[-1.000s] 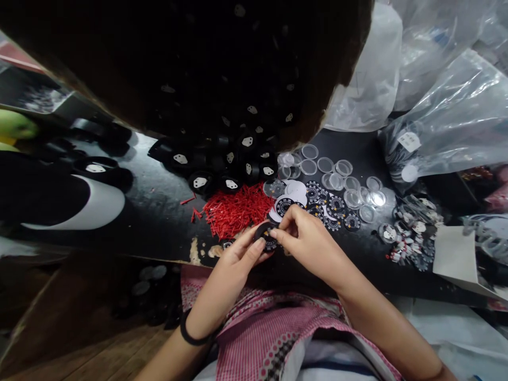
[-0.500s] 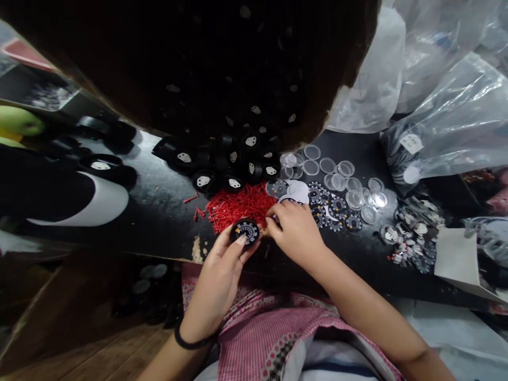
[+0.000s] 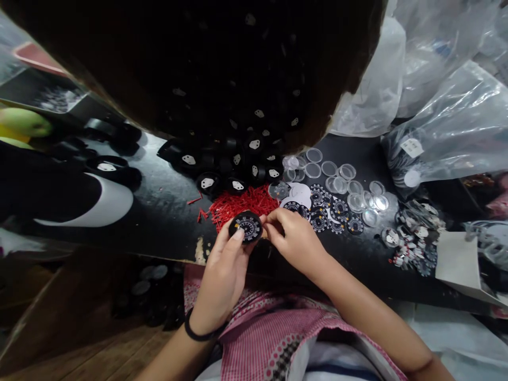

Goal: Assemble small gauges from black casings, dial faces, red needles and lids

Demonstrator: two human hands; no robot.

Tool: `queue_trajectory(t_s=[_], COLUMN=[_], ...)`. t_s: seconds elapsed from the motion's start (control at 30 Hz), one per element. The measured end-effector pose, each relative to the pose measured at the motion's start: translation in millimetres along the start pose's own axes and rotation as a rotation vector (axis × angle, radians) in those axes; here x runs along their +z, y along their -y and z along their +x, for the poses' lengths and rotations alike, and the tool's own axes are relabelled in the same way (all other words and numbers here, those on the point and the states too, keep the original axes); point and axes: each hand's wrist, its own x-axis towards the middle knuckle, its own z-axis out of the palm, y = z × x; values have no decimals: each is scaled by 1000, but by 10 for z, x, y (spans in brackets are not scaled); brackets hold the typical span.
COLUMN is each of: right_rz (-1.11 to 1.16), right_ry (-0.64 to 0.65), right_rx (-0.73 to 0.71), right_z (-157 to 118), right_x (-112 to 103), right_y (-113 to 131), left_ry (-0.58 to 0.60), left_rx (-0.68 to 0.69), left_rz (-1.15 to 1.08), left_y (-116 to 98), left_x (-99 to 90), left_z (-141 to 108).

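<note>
My left hand (image 3: 226, 272) is closed around a round black gauge (image 3: 252, 226) with a printed dial face turned up, the thumb lying on the dial. At the gauge's right edge, the thumb and forefinger of my right hand (image 3: 299, 241) are pinched together; what is between them, if anything, is too small to make out. Just beyond the gauge lies a heap of red pointers (image 3: 244, 202). Black dial discs (image 3: 340, 207) with white markings are spread to the right of my right hand, and clear round covers (image 3: 338, 184) lie behind them.
Black round housings (image 3: 207, 183) spill from a large dark container (image 3: 198, 63) above the pointers. Clear plastic bags (image 3: 456, 121) stand at the right, near a pile of small parts (image 3: 416, 238) and a white box (image 3: 456, 259). A white-rimmed black cylinder (image 3: 115, 203) lies left.
My right hand has drawn back from the dial discs to the gauge's right edge, its fingertips now pinched. My left hand still holds the gauge. The view has shifted slightly.
</note>
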Motion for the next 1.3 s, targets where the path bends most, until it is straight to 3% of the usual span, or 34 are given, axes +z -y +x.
queue_trajectory(t_s=[0.2,0.3,0.4,0.47,0.67,0.8,0.97,1.13,1.2,1.3], right_rz=[455,534,553,480,-119,-183,-243,139,294,330], right_ry=[-39,-27,-2,3,-19,-8,-47,-41,-33,-34], right_rx=[106,107,102,59,-166,-147,-171,-75,-34,-8], right_z=[-59,-75,-113,-150,-227,-243,-249,-260,-260,-254], right_x=[45,60,23,-29,-157,-189,-210,-223,-212,-184], right_y=[-39,-68,-90,-87,19,92,114,131,144,153], left_ry=[13,13,11,-7,9,-15,-2,-58,-65,0], left_rx=[-73,-172,-159,-111,-67,-8,-40,4,-32,-120], left_rz=[-121,-167,-157,-126,-32,11,20,37,75,112], left_y=[-22,-1,4,-5,-47,-73,-86,-97,-68,18], left_x=[-9,-16,-12,-5,23,40,27,31,62,94], left_z=[-22,-23,-22,-36,-95,-106,-102,-57,-40,-37])
